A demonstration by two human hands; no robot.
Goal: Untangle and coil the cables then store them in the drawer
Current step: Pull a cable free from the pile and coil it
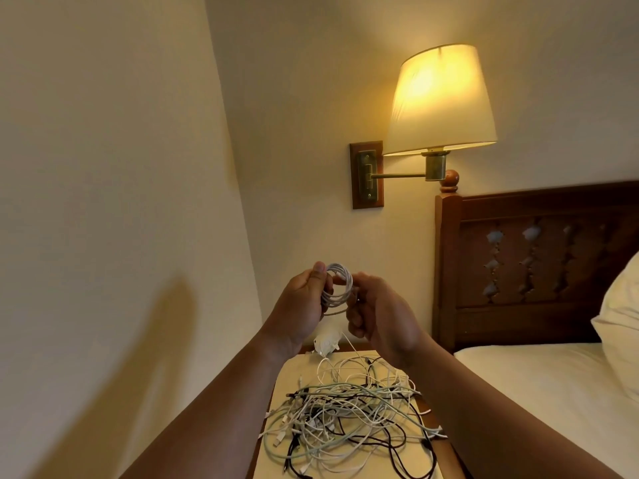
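Cables are barely started, by my read. From the head view, one white coil (338, 288) is wound into neat loops above the nightstand (294, 369). My left hand (302, 307) grips one side and my right hand (378, 314) pinches the opposite edge. The tangled pile (345, 420) on the nightstand is not yet sorted. No drawer shows, so storing lies ahead.

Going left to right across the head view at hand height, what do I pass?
First the left hand, then the coiled cable, the right hand, the wooden headboard, the pillow.
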